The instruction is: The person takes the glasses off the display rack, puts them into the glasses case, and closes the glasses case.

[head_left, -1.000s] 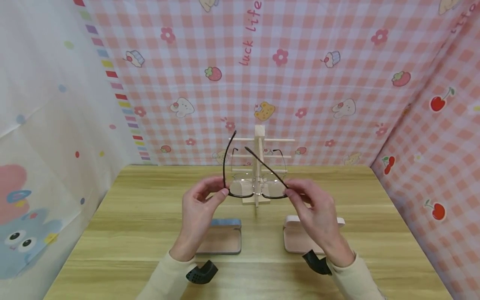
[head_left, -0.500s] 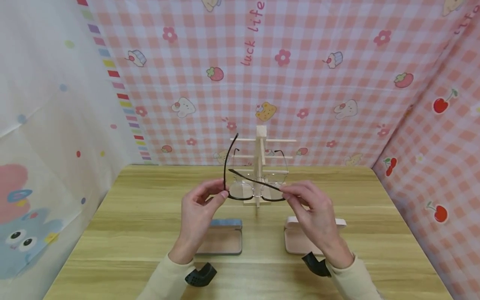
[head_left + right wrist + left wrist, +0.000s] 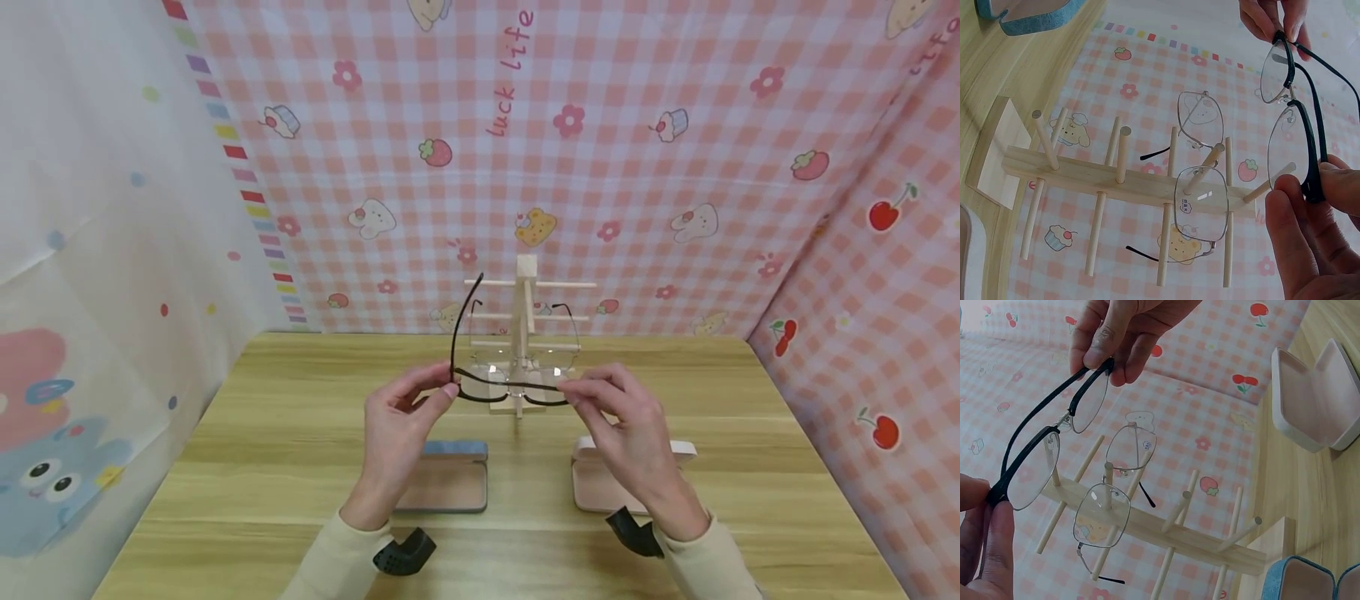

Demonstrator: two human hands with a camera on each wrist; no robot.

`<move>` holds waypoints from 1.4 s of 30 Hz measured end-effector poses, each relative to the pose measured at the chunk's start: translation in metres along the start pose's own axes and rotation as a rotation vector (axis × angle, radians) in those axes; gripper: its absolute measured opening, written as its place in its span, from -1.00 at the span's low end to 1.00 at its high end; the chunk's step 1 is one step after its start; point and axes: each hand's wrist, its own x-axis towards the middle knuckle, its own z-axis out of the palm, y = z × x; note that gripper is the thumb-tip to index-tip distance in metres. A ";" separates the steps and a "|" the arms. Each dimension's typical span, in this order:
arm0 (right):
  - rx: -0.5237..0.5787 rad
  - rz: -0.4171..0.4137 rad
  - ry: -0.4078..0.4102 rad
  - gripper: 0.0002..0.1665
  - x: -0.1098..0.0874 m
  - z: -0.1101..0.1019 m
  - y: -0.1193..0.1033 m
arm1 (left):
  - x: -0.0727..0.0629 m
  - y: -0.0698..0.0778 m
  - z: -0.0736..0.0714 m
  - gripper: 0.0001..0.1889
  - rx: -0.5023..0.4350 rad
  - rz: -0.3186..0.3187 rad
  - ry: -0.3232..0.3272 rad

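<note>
Both hands hold a pair of black half-rim eyeglasses [image 3: 480,399] [image 3: 1027,453] in front of a wooden display stand. My left hand [image 3: 401,429] [image 3: 988,550] pinches the left corner, where the left temple stands unfolded. At the right corner, my right hand [image 3: 628,429] [image 3: 1310,237] pinches the hinge end; the right temple [image 3: 1317,103] lies folded across behind the lenses. Thin metal-framed eyeglasses [image 3: 1102,515] [image 3: 1201,203] rest on the stand [image 3: 527,267] [image 3: 1085,178] beyond, their temples extending away.
An open blue glasses case [image 3: 453,451] lies on the wood-grain table [image 3: 262,467] below my left hand. An open white case [image 3: 681,452] lies below the right, partly hidden by the wrist. Checked cloth [image 3: 622,75] hangs behind and to the right.
The right temple of the black eyeglasses has swung inward from a slanted angle to nearly flat along the frame. My right hand has shifted slightly inward; the left has barely moved.
</note>
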 end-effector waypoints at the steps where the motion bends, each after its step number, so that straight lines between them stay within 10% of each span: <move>1: 0.000 0.000 -0.004 -0.60 0.000 0.000 0.000 | 0.000 0.000 0.000 -0.76 -0.003 0.001 0.001; 21: -0.023 0.022 -0.051 -0.65 -0.002 0.000 -0.001 | -0.005 -0.004 -0.005 -0.76 0.028 0.065 -0.051; 42: 0.020 0.025 -0.032 -0.67 -0.002 0.003 0.000 | 0.002 -0.006 -0.006 -0.74 0.409 0.335 -0.084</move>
